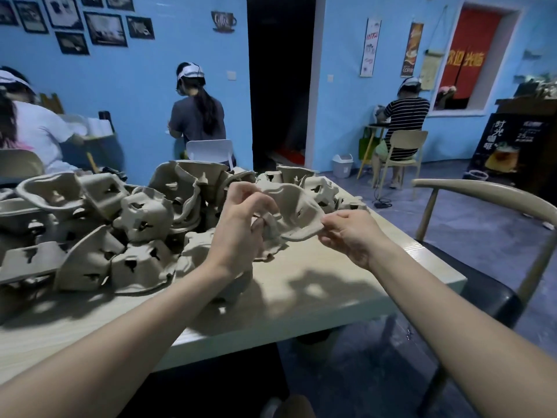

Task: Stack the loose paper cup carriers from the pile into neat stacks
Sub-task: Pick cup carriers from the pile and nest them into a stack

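Pinching one carrier (297,212) | left hand (241,224), right hand (351,233) | pile (120,224): uncountable

You have 1 view only, from the camera worn on your head. It looks forward and slightly down, across the tabletop (316,285) from its near edge toward the blue wall (150,95) and dark doorway (280,86) at the back. Your forearms run up from the bottom edge, so your left hand (241,224) and right hand (349,233) sit close, near frame center. The wide lens bends the chair (488,194) at right. No second view overlaps.
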Available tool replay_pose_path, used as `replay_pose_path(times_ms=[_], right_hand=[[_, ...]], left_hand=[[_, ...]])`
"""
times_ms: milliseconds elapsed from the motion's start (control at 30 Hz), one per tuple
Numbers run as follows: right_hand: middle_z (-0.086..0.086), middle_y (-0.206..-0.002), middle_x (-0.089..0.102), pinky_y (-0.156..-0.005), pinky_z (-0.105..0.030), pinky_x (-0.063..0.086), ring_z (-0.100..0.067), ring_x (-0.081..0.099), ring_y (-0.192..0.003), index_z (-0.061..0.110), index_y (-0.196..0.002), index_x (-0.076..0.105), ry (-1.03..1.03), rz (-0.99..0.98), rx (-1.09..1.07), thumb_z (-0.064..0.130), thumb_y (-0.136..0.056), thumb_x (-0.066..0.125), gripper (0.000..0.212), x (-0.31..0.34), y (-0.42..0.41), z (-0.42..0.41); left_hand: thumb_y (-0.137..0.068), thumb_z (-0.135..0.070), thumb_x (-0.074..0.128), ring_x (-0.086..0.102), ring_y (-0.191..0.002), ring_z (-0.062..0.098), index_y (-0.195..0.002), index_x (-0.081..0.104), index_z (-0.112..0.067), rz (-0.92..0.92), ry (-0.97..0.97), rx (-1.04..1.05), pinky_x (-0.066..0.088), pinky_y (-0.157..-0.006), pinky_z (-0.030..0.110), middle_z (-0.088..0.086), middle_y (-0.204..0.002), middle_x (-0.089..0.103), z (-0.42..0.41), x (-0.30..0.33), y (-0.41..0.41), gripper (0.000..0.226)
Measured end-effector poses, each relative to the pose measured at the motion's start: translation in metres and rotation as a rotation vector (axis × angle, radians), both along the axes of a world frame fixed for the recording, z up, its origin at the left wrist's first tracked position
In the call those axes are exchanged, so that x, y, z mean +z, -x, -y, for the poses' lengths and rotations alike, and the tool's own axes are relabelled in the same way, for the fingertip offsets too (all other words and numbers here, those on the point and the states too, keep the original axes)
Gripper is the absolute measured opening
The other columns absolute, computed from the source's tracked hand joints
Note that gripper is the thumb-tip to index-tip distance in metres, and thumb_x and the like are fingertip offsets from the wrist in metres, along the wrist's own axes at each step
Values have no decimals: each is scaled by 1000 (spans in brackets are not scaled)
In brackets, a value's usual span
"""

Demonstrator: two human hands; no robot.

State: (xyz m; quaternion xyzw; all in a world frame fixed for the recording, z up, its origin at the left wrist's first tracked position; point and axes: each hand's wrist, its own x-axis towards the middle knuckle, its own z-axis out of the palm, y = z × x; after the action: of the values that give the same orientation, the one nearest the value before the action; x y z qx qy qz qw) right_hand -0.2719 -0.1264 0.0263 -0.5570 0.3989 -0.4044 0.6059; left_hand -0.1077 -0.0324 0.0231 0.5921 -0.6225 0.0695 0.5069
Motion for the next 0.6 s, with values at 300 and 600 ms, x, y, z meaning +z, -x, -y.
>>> replay_pose_path(times_ms=[300,600], right_hand=[[-15,-67,57,-48,-19,54,-19,56,-57,-1,-70,55,-92,24,63,-5,-90,51,21,6,-48,-45],[-16,-68,60,-47,-22,55,-13,61,-42,2,-89,54,-46,-46,134,-10,-88,53,12,4,-68,-75]], left_hand=[[-98,-33,43,59,-85,19,-91,55,-15,-610,-115,167,53,-70,33,7,-95,61,-34,-2,-36,23],[-91,-41,48,58,-71,24,-72,63,-16,-696,-182,116,51,-76,43,12,-75,66,-62,-7,-56,35]])
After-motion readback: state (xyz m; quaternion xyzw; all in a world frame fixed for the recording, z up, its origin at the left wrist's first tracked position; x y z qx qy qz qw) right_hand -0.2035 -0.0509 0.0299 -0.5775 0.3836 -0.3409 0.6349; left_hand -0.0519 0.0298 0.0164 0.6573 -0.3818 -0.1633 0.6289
